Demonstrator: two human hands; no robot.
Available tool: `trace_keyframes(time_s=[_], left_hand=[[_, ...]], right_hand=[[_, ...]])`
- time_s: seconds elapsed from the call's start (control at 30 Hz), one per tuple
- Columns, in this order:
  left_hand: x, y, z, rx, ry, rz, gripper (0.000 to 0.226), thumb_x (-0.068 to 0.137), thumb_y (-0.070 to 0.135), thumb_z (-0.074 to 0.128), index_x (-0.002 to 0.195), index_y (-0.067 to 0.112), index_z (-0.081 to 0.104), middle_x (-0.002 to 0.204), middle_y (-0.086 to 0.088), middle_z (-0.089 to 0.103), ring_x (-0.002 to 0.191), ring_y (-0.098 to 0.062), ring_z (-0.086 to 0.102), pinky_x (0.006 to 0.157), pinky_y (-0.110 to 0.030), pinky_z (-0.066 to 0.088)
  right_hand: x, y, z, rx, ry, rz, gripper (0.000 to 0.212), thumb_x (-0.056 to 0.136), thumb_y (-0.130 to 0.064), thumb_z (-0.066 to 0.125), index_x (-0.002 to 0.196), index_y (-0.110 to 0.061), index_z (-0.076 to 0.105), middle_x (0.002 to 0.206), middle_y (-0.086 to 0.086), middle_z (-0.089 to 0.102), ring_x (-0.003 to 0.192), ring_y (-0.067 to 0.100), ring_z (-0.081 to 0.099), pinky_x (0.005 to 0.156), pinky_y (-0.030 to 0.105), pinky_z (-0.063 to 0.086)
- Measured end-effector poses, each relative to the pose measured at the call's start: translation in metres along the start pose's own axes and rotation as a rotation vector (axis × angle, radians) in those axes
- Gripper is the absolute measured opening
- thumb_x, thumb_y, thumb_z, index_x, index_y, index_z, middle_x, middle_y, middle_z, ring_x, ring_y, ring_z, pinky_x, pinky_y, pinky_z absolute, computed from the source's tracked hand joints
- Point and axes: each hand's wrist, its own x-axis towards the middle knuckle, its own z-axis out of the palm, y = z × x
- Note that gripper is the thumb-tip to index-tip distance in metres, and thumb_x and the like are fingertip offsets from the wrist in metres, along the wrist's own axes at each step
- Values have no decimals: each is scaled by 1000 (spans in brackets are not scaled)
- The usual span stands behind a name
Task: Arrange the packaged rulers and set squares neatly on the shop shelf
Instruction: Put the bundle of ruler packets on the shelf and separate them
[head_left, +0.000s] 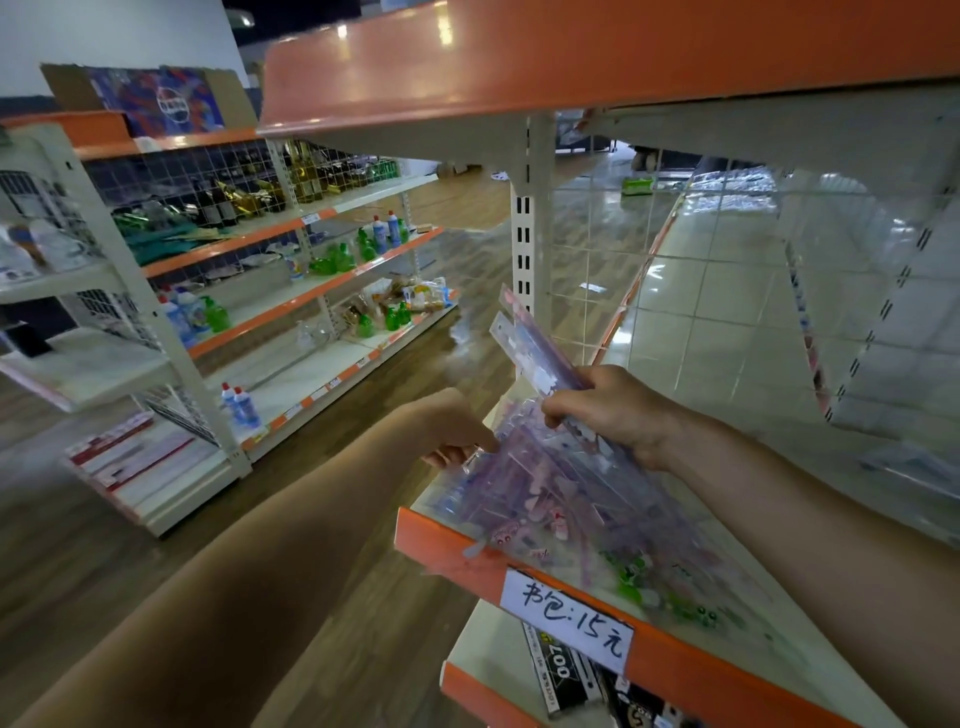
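Right hand fingers curl round upright ruler packets; left hand pinches pile beneath. Light, slick, bendy: probably best gripped mid-length.

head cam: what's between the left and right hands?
Head view: clear packaged rulers, heaped on the shelf, fill the gap between the left hand and the right hand. Each hand has a grip on some of the packs.
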Motion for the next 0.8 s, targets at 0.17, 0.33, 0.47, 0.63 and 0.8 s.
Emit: trace_keyframes(time_s=[0.17,0.33,0.47,0.63,0.8], left_hand=[[-2,-3,-5,-217,74,-2,8,82,10,70,83,4,66,66,-6,57,51,-14,46,50,-23,40],[-3,-8,-5,-374,157,4,8,85,2,63,82,-4,65,71,-16,64,51,-18,52,59,-30,47],[-7,-11,-10,-403,269,44,10,84,0,65,92,-5,69,84,-17,66,55,-15,58,59,-27,51],[-12,-17,-17,-462,346,53,23,80,-5,66,103,-3,69,93,-11,62,74,-15,53,60,-25,46],[-26,-11,-17,-792,260,103,20,78,-12,66,96,-4,64,87,-19,61,76,-27,64,64,-33,60]], right_hand=[[-4,4,-8,56,-3,23,10,81,-10,63,72,-6,63,63,6,55,53,17,47,52,26,39],[-7,5,-6,187,-4,57,12,86,-1,52,75,-3,57,55,4,54,47,13,47,44,22,40],[-7,7,-3,275,-1,91,8,89,1,47,90,0,56,64,8,56,48,13,55,44,23,46],[-9,5,1,257,29,85,9,90,0,46,84,-2,53,63,7,49,50,14,47,41,21,42],[-6,7,6,282,81,76,13,91,-5,54,78,-6,52,60,5,47,43,11,43,40,21,39]])
